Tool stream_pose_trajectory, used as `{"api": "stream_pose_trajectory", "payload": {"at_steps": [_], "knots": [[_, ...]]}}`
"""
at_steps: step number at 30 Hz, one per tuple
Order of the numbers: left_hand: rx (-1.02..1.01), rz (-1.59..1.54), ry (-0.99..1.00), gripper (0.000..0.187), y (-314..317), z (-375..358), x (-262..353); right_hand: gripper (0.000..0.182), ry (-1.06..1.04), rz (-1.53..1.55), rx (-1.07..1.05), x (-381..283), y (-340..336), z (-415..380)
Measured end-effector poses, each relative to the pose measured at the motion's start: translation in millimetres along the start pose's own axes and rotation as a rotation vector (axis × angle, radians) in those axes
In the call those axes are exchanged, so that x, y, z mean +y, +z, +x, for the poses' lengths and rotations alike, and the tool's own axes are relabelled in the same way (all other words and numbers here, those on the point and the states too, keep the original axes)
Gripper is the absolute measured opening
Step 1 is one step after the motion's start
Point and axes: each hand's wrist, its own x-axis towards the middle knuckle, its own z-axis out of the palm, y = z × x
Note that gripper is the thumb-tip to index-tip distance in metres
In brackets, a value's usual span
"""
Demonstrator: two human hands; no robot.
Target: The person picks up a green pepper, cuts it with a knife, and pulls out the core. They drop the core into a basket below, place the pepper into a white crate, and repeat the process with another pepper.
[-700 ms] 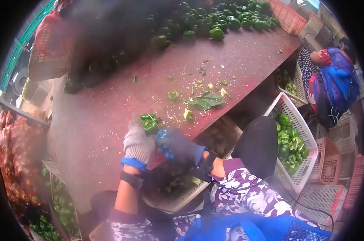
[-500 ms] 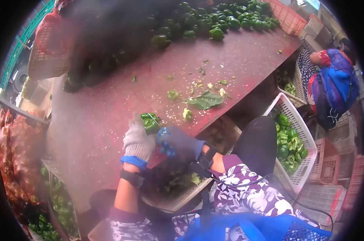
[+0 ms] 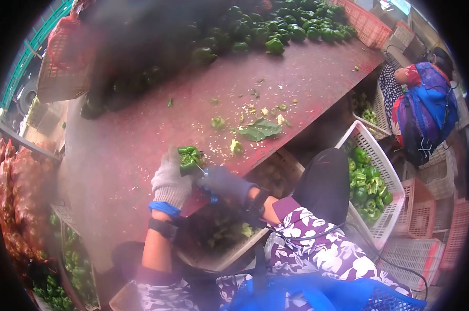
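Observation:
My left hand, in a pale knitted glove, is closed around a green bell pepper just above the near edge of the red table. In a blue glove, my right hand is closed on a small knife. Its thin blade meets the lower side of the pepper; the handle is hidden in the fist. Right of the hands lie a pale green pepper core, a green leaf, scattered seeds and scraps.
Whole green peppers are heaped along the table's far side. Below my hands stands a crate with scraps; a white crate of cut peppers is by my right knee. Another person sits at the right. Filled red net sacks stand left.
The knife blade has gone from lying across the pepper's face to its lower edge, as my right hand drew slightly down. The pepper has turned a little in my left hand.

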Motion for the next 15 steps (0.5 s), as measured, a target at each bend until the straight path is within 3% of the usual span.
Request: {"api": "stream_pose_trajectory", "payload": {"at_steps": [2,5,11,15], "knots": [[-0.029,-0.001,0.031,0.083,-15.1,0.5,1.5,0.022,0.012,-0.169,0.045,-27.2,1.5,-15.0],[0.115,-0.212,0.014,0.082,-3.8,12.4,-9.0,0.024,0.065,-0.294,0.031,-14.7,2.5,-0.8],[0.122,-0.174,-0.007,0.078,13.6,14.9,6.6,0.026,-0.056,-0.396,0.065,-5.7,0.1,0.0],[0.178,-0.210,0.012,0.076,19.0,10.3,0.8,0.024,-0.029,-0.014,0.091,-7.5,7.8,-8.8]]}}
